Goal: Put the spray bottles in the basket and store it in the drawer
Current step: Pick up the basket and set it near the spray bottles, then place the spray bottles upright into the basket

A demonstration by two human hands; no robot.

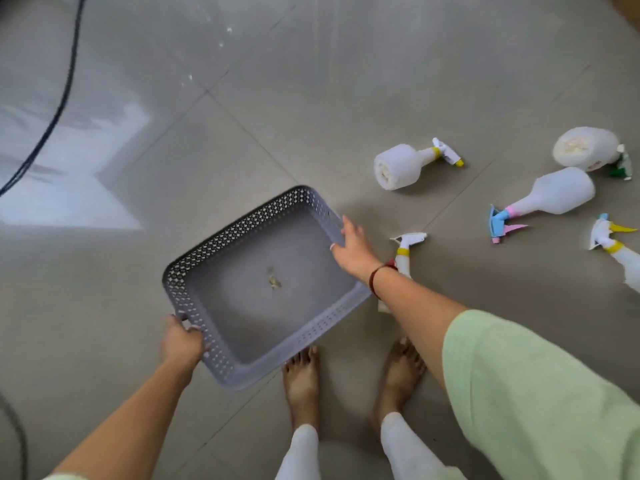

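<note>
Grey perforated plastic makes up the basket (263, 289) we hold in the lower middle of the frame, tilted, with no bottle in it; only a small speck of debris (274, 279) sits on its floor. Our left hand (181, 342) curls closed around the rim at the basket's lower left corner. Our right hand (353, 245) rests on the upper right rim with fingers spread and only loosely hooked over the edge, a red thread bracelet (375, 275) on the wrist.

Five white spray bottles lie on their sides to the right, all outside the basket: a yellow-collared one (403, 254) just beside our right wrist, another yellow-nozzled one (398, 166) above it, a pink-and-blue-headed one (557, 195), a green-headed one (587, 148) at the upper right, and one (616, 251) cut by the right edge.

Beneath is a pale grey tiled floor (277, 98) with window light reflected at the left, a dark cable (62, 98) crossing the upper left, and our bare feet (301, 379) at the bottom.
</note>
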